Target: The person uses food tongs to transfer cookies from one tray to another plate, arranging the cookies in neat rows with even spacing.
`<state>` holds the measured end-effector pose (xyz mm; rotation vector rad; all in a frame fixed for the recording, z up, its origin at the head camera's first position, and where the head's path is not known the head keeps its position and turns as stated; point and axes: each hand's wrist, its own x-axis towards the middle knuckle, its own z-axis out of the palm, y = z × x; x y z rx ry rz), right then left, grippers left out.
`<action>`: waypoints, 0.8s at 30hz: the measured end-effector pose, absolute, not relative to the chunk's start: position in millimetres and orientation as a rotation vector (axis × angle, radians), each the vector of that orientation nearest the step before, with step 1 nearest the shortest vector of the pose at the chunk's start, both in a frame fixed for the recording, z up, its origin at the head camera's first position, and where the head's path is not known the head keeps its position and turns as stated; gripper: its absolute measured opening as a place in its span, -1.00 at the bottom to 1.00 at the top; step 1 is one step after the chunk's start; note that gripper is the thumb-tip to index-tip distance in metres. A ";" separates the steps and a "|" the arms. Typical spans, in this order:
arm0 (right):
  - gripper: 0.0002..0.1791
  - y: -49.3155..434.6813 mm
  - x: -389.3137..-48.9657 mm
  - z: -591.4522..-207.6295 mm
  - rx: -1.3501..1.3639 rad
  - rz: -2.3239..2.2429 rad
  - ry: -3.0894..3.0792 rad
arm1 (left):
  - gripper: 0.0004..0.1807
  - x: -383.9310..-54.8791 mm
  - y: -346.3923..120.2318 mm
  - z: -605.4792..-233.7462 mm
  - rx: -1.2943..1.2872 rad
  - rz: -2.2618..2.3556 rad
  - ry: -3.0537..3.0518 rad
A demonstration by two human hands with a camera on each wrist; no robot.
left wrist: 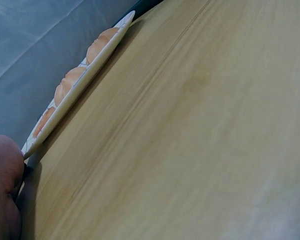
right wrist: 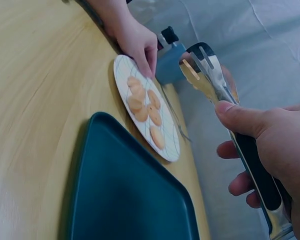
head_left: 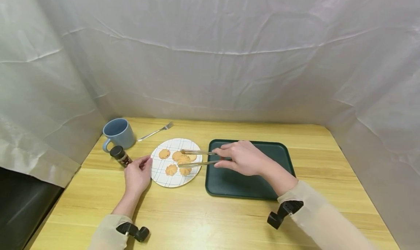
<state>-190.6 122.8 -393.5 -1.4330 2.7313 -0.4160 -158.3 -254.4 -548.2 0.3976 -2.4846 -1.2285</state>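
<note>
My right hand (head_left: 242, 158) holds metal tongs (head_left: 201, 164), whose two arms stand apart above the cookies on the plate. In the right wrist view the tongs (right wrist: 250, 145) show dark grip panels and slotted, fork-like tips with nothing between them. Several golden cookies (head_left: 171, 169) lie on the round white plate (head_left: 159, 171) with its thin grid lines, some of them overlapping. At the plate's left rim my left hand (head_left: 137, 174) pinches the edge between thumb and fingers. From the left wrist, the plate (left wrist: 80, 95) shows edge-on, low over the wood.
A dark green tray (head_left: 241, 187) lies right of the plate, under my right hand. Beside my left hand stands a small black-capped seasoning bottle (head_left: 120, 155), with a blue mug (head_left: 124, 136) behind it. A fork (head_left: 153, 134) lies behind the plate. Pale cloth (head_left: 210, 78) surrounds the wooden table.
</note>
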 end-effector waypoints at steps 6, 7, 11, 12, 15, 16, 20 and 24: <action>-0.43 104.7 -196.0 -401.1 -1.460 -0.365 2.720 | -0.70 -158.1 -254.4 -547.4 0.394 -1.232 -2.478; -0.44 101.9 -196.8 -402.4 -1.463 -0.364 2.720 | -0.70 -157.9 -254.3 -547.1 0.393 -1.234 -2.476; -0.44 92.7 -200.0 -407.6 -1.453 -0.357 2.707 | -0.72 -157.4 -253.5 -546.7 0.389 -1.242 -2.468; -0.44 90.7 -200.7 -408.8 -1.447 -0.357 2.704 | -0.72 -157.4 -253.4 -547.0 0.385 -1.244 -2.466; -0.44 84.1 -202.7 -411.8 -1.441 -0.359 2.697 | -0.73 -157.9 -253.5 -547.8 0.372 -1.246 -2.458; -0.44 81.8 -203.3 -412.7 -1.444 -0.361 2.697 | -0.73 -158.0 -253.5 -547.9 0.367 -1.245 -2.455; -0.46 71.5 -205.4 -416.2 -1.465 -0.354 2.693 | -0.72 -158.6 -254.0 -548.2 0.356 -1.236 -2.452; -0.49 61.0 -207.5 -420.9 -1.462 -0.334 2.684 | -0.72 -158.4 -254.7 -549.0 0.364 -1.231 -2.454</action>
